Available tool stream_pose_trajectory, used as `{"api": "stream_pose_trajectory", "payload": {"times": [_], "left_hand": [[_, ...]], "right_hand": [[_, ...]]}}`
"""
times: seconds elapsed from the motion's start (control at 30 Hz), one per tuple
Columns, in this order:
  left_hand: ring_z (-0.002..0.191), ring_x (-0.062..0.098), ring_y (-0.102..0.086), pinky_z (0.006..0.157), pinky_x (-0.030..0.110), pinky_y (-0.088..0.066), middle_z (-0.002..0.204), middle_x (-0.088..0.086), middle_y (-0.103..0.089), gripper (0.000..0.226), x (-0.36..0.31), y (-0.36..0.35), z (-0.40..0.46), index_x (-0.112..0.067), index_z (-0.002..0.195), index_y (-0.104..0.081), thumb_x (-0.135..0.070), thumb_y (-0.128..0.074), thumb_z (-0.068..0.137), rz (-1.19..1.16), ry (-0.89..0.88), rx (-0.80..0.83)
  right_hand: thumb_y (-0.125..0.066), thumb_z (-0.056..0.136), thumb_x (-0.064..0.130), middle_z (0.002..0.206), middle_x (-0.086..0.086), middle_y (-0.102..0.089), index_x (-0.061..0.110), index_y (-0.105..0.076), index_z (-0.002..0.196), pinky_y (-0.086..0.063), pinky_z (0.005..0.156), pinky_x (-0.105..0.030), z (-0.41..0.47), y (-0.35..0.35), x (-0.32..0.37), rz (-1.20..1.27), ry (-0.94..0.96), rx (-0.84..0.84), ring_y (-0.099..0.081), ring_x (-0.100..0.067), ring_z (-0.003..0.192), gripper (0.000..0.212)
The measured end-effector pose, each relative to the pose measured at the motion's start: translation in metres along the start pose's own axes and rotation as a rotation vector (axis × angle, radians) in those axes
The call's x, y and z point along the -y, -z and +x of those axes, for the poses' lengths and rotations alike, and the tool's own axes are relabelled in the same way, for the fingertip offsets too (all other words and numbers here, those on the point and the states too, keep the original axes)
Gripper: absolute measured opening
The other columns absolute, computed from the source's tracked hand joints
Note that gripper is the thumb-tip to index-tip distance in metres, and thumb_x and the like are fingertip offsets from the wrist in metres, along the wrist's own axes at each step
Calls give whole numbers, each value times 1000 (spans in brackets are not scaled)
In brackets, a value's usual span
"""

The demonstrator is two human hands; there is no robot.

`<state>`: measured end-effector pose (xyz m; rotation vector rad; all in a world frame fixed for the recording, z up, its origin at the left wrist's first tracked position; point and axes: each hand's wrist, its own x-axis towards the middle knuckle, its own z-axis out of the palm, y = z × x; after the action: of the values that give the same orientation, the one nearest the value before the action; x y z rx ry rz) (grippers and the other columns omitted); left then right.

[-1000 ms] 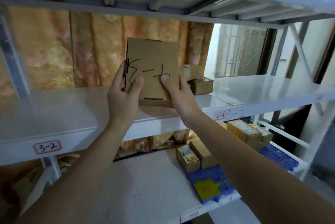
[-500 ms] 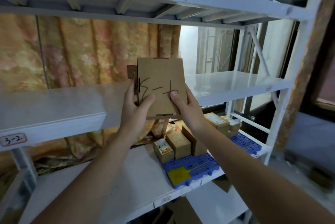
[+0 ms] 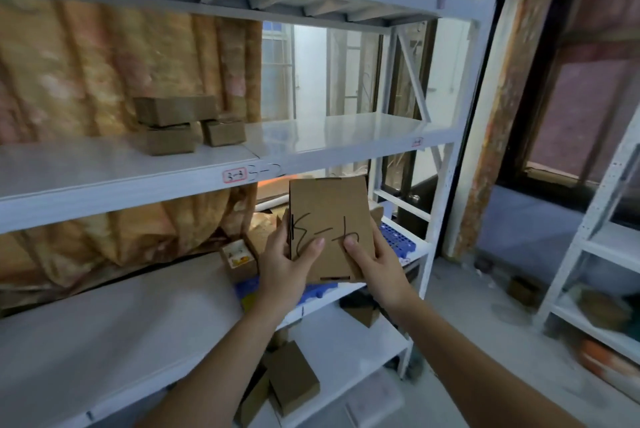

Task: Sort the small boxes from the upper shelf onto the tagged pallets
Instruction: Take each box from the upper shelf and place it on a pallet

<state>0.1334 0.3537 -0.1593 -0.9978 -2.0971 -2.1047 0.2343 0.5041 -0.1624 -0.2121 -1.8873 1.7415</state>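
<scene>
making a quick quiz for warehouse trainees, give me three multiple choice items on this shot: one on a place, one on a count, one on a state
1. Where are the unsorted boxes?
A. shelf tagged 3-3
B. floor
C. top shelf

2. How many hands hold the marked box?
A. none
B. one
C. two

3. How is the marked box held?
A. lying flat
B. upright, writing toward the camera
C. crushed

Answers: 1 A, they sit behind the 3-3 tag. 2 C, left hand and right hand grip its lower corners. 3 B, its written face shows.
</scene>
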Motion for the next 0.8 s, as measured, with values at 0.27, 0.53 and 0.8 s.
{"api": "stream_pose_trajectory", "payload": {"times": [0.27,0.53,0.8], "left_hand": [[111,-7,-61,77,15,-56,129,-19,-61,51,47,-77,5,-58,130,-48,-45,-76,90,3,169,80],[118,9,-60,96,42,-58,131,-13,-59,64,117,-154,53,-54,137,-49,-64,-74,79,17,304,171],[106,3,-63,86,30,-58,119,-20,-65,47,155,-238,90,-51,127,-48,-44,-76,90,-49,474,208]], "right_hand": [[-69,96,38,126,4,-72,45,-48,143,-62,85,-36,4,67,-54,44,-155,-89,-73,-15,108,52],[-69,96,32,109,7,-78,36,-56,138,-63,84,-43,46,125,-111,69,-319,-208,-76,-19,100,44],[-75,81,51,114,2,-77,31,-57,141,-62,82,-34,90,200,-152,5,-436,-234,-76,-19,99,66]]}}
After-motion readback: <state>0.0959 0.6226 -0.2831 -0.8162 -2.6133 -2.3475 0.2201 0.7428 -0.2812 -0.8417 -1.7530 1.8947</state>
